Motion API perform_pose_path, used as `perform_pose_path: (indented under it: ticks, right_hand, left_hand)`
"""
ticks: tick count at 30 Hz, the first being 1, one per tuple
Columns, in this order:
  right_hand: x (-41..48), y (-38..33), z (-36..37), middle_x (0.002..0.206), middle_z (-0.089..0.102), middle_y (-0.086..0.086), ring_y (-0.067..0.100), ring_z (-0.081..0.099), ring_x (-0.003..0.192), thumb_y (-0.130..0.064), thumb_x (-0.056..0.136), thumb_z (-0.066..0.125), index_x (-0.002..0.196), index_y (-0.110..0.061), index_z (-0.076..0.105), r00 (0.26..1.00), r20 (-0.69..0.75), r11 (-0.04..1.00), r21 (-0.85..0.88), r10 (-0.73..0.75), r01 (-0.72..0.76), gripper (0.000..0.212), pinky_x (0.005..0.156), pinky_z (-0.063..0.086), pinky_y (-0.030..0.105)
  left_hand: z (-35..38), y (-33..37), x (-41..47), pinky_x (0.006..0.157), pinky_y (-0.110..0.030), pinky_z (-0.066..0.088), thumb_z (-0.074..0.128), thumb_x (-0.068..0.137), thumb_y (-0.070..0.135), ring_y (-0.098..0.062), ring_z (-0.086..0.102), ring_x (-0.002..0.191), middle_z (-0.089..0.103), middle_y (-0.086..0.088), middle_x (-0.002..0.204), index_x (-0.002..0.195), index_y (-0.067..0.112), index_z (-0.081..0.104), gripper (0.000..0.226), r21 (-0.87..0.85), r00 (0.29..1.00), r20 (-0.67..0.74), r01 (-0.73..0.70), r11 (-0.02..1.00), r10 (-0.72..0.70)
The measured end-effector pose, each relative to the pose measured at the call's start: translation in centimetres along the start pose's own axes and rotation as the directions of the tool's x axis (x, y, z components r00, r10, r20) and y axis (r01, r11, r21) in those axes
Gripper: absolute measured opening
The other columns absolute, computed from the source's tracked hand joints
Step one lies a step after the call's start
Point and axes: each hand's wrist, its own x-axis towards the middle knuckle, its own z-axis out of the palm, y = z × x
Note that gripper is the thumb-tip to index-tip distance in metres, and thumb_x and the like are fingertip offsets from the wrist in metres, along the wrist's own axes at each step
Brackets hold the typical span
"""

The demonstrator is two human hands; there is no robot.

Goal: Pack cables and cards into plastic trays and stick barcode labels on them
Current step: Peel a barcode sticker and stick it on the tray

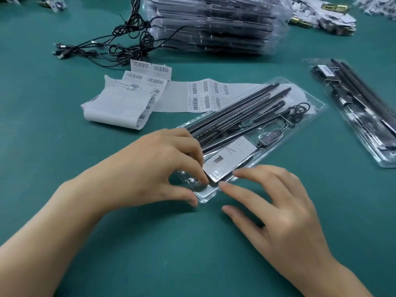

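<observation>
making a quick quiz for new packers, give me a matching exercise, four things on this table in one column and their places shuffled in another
Things
1. tall stack of clear plastic trays
2. loose black cables
3. white rectangular card
4. white strip of barcode labels

Places
A. inside the near clear plastic tray
B. far middle of the green table
C. flat, between the stack and that near tray
D. far left, beside the stack

Pairs: 1-B, 2-D, 3-A, 4-C

In the clear tray point(316, 108), left hand point(150, 168) seemingly pinches the card point(232, 156); right hand point(280, 211) touches its edge.
</observation>
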Motion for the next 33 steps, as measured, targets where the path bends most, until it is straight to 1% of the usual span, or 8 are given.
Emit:
perform_pose_path:
  ticks: [4, 9, 12, 17, 21, 23, 26, 33]
  right_hand:
    - [0.2, -0.1, 0.3, 0.141, 0.061, 0.001, 0.02, 0.051, 0.139, -0.03, 0.095, 0.073, 0.128, -0.019, 0.072, 0.993, 0.118, 0.999, 0.052, 0.001, -0.007, 0.035, 0.115, 0.039, 0.04]
    - [0.8, 0.0, 0.3, 0.13, 0.063, -0.001, 0.02, 0.057, 0.126, -0.03, 0.092, 0.075, 0.12, -0.02, 0.072, 0.991, 0.134, 0.997, 0.062, 0.027, -0.036, 0.031, 0.105, 0.042, 0.043]
    - [2.6, -0.2, -0.1, 0.123, 0.063, 0.0, 0.021, 0.059, 0.118, -0.034, 0.085, 0.082, 0.118, -0.02, 0.071, 0.995, 0.095, 0.999, 0.037, -0.001, -0.003, 0.037, 0.104, 0.04, 0.047]
    - [8.9, -0.7, -3.3, 0.101, 0.069, -0.006, 0.02, 0.064, 0.098, -0.027, 0.092, 0.077, 0.098, -0.024, 0.077, 0.996, -0.06, 0.993, 0.088, -0.069, 0.074, 0.007, 0.092, 0.042, 0.051]
    - [13.6, -1.7, -6.4, 0.094, 0.066, -0.008, 0.018, 0.063, 0.092, -0.031, 0.088, 0.077, 0.096, -0.026, 0.075, 0.982, 0.136, 0.982, 0.155, -0.134, 0.112, 0.009, 0.083, 0.048, 0.048]
    - [15.7, -2.1, -7.6, 0.094, 0.067, -0.009, 0.013, 0.065, 0.093, -0.032, 0.088, 0.077, 0.096, -0.028, 0.075, 0.955, 0.254, 0.975, 0.198, -0.153, 0.104, 0.01, 0.084, 0.051, 0.042]
    - [18.5, -2.5, -8.7, 0.09, 0.069, -0.016, 0.0, 0.063, 0.09, -0.038, 0.089, 0.077, 0.095, -0.031, 0.075, 0.909, 0.376, 0.969, 0.226, -0.18, 0.098, 0.009, 0.081, 0.047, 0.018]
    - [21.3, -3.6, -8.3, 0.089, 0.07, -0.011, -0.013, 0.056, 0.07, -0.04, 0.088, 0.071, 0.088, -0.034, 0.073, 0.829, 0.523, 0.971, 0.219, -0.198, 0.094, 0.006, 0.064, 0.038, 0.004]
  left_hand:
    - [-0.3, -0.2, -0.2, 0.086, -0.03, 0.05, 0.076, 0.083, 0.057, -0.003, 0.057, 0.099, 0.064, 0.021, 0.102, 0.098, 0.04, 0.078, 0.023, 0.038, 1.0, -0.007, -0.021, 0.999, 0.021]
    - [-0.1, 0.0, -0.2, 0.08, -0.036, 0.051, 0.081, 0.085, 0.038, -0.007, 0.06, 0.092, 0.066, 0.018, 0.094, 0.085, 0.035, 0.075, 0.007, 0.1, 0.995, -0.063, -0.07, 0.992, 0.077]
    - [-0.2, 0.2, -0.3, 0.076, -0.034, 0.051, 0.079, 0.086, 0.035, -0.008, 0.065, 0.084, 0.07, 0.014, 0.09, 0.083, 0.029, 0.079, 0.007, -0.014, 0.965, -0.235, -0.122, 0.992, 0.116]
    - [-0.3, 1.2, 0.2, 0.075, -0.034, 0.053, 0.079, 0.089, 0.022, -0.022, 0.071, 0.084, 0.073, -0.003, 0.092, 0.091, 0.02, 0.077, 0.004, -0.334, 0.794, -0.607, -0.22, 0.917, -0.031]
    - [-0.7, 1.5, 0.3, 0.08, -0.037, 0.05, 0.08, 0.088, 0.023, -0.028, 0.067, 0.087, 0.071, 0.002, 0.096, 0.098, 0.02, 0.07, 0.014, -0.348, 0.677, -0.73, -0.243, 0.905, -0.099]
    - [-1.0, 1.7, 0.3, 0.08, -0.029, 0.051, 0.078, 0.09, 0.02, -0.016, 0.069, 0.084, 0.071, 0.016, 0.094, 0.092, 0.023, 0.068, 0.011, -0.397, 0.625, -0.762, -0.247, 0.884, -0.168]
    - [-1.2, 2.2, 0.3, 0.078, -0.014, 0.051, 0.074, 0.091, 0.01, 0.003, 0.067, 0.08, 0.072, 0.024, 0.088, 0.095, 0.02, 0.066, 0.013, -0.464, 0.575, -0.78, -0.269, 0.844, -0.246]
    - [-1.2, 2.1, 0.4, 0.075, -0.013, 0.05, 0.067, 0.094, 0.011, 0.0, 0.07, 0.077, 0.072, 0.015, 0.086, 0.097, 0.015, 0.064, 0.005, -0.465, 0.504, -0.809, -0.233, 0.854, -0.303]
